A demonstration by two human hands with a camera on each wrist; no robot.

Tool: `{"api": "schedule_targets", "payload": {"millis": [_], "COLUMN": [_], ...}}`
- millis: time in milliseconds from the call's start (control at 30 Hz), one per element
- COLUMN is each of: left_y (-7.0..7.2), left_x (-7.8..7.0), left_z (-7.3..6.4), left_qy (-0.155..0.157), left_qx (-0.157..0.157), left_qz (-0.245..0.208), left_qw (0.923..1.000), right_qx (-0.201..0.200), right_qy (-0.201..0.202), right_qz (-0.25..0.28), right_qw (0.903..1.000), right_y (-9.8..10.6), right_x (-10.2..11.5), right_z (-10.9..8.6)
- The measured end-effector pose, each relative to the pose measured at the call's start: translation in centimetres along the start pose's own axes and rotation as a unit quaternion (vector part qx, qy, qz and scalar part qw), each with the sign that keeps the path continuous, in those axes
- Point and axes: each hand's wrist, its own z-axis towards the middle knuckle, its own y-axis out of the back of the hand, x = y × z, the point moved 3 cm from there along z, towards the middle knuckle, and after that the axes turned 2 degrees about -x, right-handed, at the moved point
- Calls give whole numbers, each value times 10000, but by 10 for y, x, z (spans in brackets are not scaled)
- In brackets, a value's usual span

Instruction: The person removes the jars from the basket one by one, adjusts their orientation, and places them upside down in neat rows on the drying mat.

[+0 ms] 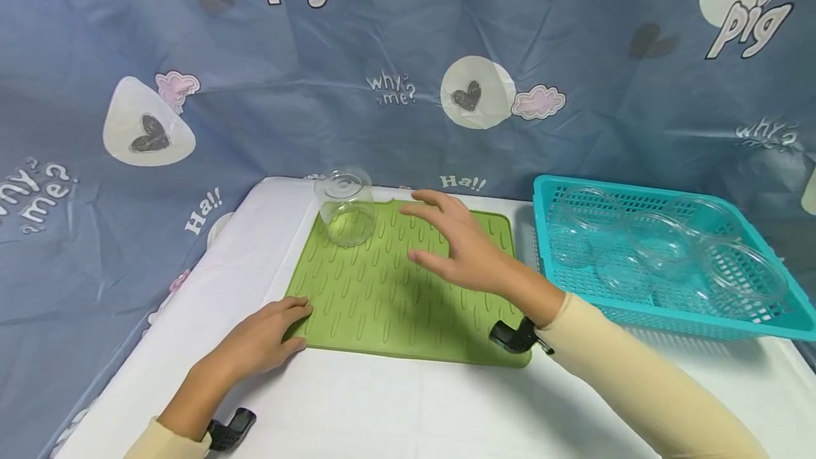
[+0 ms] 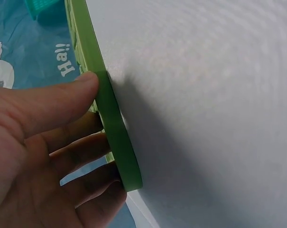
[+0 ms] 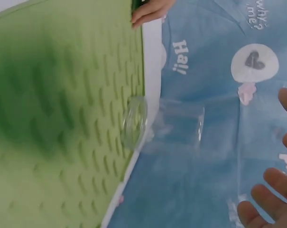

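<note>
A clear plastic cup (image 1: 345, 207) stands upside down on the far left corner of the green ribbed mat (image 1: 382, 303). My right hand (image 1: 462, 250) is raised over the mat to the right of the cup, fingers spread and apart from it. The right wrist view shows the same cup (image 3: 169, 126), with nothing in the fingers (image 3: 269, 199). At the mat's near left corner rests my left hand (image 1: 261, 338). In the left wrist view, its thumb touches the front edge of the mat (image 2: 112, 123), and the other fingers lie extended at the corner.
To the right stands a turquoise basket (image 1: 637, 312) holding several clear cups (image 1: 663, 239). A white cloth (image 1: 357, 409) covers the table. Behind and along the left hangs a blue printed curtain (image 1: 306, 112).
</note>
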Motion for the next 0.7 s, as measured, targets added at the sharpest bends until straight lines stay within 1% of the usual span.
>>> {"api": "schedule_targets", "payload": {"millis": [100, 200, 267, 367, 433, 567, 633, 700], "left_y": [-1, -1, -1, 0, 0, 0, -1, -2], "left_x": [0, 0, 0, 0, 1, 3, 3, 2], "left_z": [-1, -2, 0, 1, 1, 0, -1, -1], "left_qy": [42, 37, 11, -24, -46, 22, 69, 89], "left_qx": [6, 8, 38, 65, 53, 53, 45, 37], "left_qz": [-21, -55, -50, -43, -25, -46, -60, -51], "left_qw": [10000, 10000, 10000, 10000, 10000, 10000, 9999, 9999], "right_qx": [35, -61, -140, -203, -218, -343, -463, -648], "right_qy": [14, 9, -84, -304, -547, -960, -1177, -1398], "right_qz": [-284, -566, -734, -941, -1062, -1212, -1352, -1559], "right_qw": [9996, 9984, 9972, 9949, 9926, 9874, 9827, 9757], "right_y": [15, 31, 44, 64, 79, 110, 127, 145], "right_x": [-3, -9, -15, -24, -31, -46, -58, -71], "right_z": [-25, -50, -66, -87, -100, -126, -143, -163]}}
